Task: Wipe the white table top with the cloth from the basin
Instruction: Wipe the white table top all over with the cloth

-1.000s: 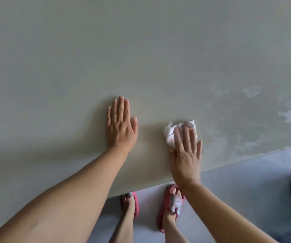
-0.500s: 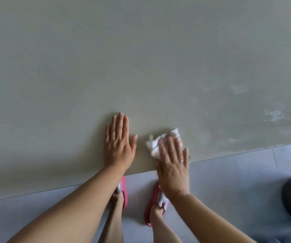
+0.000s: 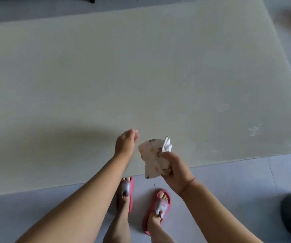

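Holding the cloth (image 3: 152, 155) above the near edge of the bench (image 3: 141, 76), your right hand (image 3: 176, 171) grips it | left hand (image 3: 125, 143) empty, loosely curled, beside | advice: fold the soiled face inward, press flat over the smears (image 3: 254, 130).

Setting: domestic interior, probably a room in a home.
Floor: large grey tiles (image 3: 237, 190) with thin pale joints.
Footwear: pink house slippers (image 3: 161, 191) on bare feet.
Furniture: broad white table top (image 3: 141, 76); dark furniture legs (image 3: 91, 0) beyond the far edge.

The bench (image 3: 141, 67) is lit softly; a diffuse shadow (image 3: 74, 139) is cast at its front; the upper right corner is blurred.
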The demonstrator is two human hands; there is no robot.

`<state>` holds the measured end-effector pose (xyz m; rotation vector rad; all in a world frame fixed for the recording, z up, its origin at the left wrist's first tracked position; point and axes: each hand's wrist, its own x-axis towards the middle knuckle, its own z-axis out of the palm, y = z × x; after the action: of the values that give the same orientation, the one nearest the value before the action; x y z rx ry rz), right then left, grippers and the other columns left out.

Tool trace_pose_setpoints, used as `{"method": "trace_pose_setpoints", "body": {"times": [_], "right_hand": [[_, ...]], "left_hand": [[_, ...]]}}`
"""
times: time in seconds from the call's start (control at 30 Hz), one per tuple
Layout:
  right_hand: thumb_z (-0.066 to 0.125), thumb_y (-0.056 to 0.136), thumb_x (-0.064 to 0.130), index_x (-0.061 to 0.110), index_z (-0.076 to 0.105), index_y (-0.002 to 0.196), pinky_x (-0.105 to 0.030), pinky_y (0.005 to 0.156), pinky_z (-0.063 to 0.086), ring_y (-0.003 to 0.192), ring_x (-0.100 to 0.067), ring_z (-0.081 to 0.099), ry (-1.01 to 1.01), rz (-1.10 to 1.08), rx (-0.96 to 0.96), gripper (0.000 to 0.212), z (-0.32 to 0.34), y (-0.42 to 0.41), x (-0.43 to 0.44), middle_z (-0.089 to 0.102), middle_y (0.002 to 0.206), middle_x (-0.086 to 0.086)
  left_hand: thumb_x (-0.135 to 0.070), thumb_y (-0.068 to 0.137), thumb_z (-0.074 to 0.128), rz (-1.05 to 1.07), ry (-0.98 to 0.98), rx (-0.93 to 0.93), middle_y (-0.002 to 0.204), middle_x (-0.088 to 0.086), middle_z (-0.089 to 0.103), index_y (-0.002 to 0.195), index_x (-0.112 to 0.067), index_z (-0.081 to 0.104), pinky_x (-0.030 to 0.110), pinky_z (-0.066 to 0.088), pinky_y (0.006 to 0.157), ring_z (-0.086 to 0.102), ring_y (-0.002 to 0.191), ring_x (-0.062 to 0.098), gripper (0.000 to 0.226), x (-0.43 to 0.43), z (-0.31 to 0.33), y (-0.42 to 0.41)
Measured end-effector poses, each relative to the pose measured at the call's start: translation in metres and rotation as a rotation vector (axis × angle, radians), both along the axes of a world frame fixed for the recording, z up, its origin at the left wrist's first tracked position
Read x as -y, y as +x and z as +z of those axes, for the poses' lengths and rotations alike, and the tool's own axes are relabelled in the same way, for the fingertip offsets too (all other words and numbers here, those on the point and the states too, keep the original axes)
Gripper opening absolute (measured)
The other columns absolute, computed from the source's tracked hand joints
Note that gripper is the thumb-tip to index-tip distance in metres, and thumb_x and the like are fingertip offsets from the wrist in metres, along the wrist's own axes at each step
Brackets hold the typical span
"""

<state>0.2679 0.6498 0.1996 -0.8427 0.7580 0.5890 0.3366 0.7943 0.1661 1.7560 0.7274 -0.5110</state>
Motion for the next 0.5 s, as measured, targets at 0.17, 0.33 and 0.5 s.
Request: {"method": "trace_pose_setpoints", "body": {"times": [0.17,0.33,0.5], "right_hand": [[0.05,0.087,0.027,0.003,0.064,0.116,-0.041,0.101,0.037,0.108,-0.031,0.057,0.236,-0.118,0.055,0.04,0.021,0.019,0.012,0.062,0.118,-0.02],[0.048,0.089,0.017,-0.003,0.053,0.127,-0.049,0.103,0.038,0.115,-0.036,0.054,0.177,-0.058,0.121,0.043,0.014,0.024,0.017,0.057,0.124,-0.026],[0.07,0.069,0.01,-0.002,0.063,0.102,-0.028,0.061,0.05,0.078,-0.024,0.06,-0.307,0.114,0.168,0.036,0.011,0.034,0.024,0.065,0.085,-0.013]], "left_hand": [[-0.07,0.089,0.032,0.059,-0.679,-0.386,0.111,0.002,0.068,0.12,-0.018,0.066,0.033,0.05,0.08,0.063,0.093,0.019,0.069,0.017,0.027,-0.001],[-0.037,0.084,0.067,0.029,-0.685,-0.403,0.119,0.014,0.065,0.123,-0.011,0.06,0.04,0.054,0.08,0.061,0.111,0.03,0.048,0.02,0.029,-0.002],[-0.031,0.085,0.07,-0.063,-0.406,-0.26,0.1,0.007,0.072,0.105,-0.018,0.067,0.037,0.055,0.08,0.066,0.094,0.025,0.025,0.018,0.022,0.004]]}}
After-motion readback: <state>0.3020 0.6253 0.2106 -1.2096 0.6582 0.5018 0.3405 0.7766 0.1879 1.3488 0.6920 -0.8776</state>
